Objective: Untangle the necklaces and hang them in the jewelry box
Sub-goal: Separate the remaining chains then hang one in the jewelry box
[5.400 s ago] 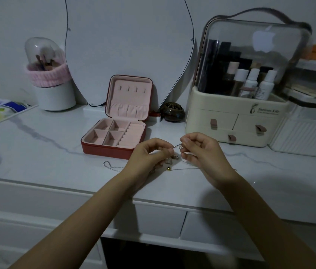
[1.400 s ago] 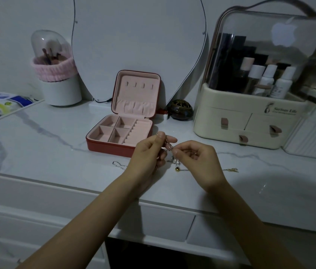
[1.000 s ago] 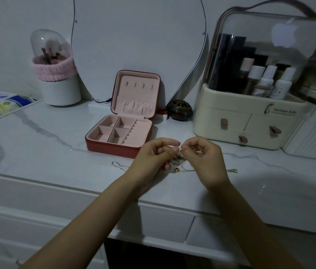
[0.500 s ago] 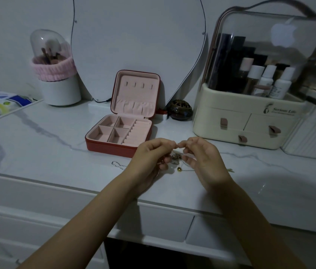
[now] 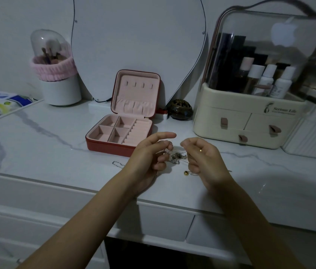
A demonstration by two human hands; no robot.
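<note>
We hold the knot of necklaces (image 5: 177, 157) between our two hands, just above the worktop (image 5: 36, 152). Our left hand (image 5: 149, 154) pinches a strand with curled fingers (image 5: 169, 146) (forefinger pointing free); our right hand (image 5: 203, 156) pinches the other side. The chains trail sideways, left to right, so teasing apart looks the next move. The open jewelry box (image 5: 120, 134) lies just beyond the left hand, nearer it.

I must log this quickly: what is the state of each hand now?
Left hand: fingers pinch the tangled necklaces.
Right hand: fingers curled, pinching a chain of the same tangle.
</note>
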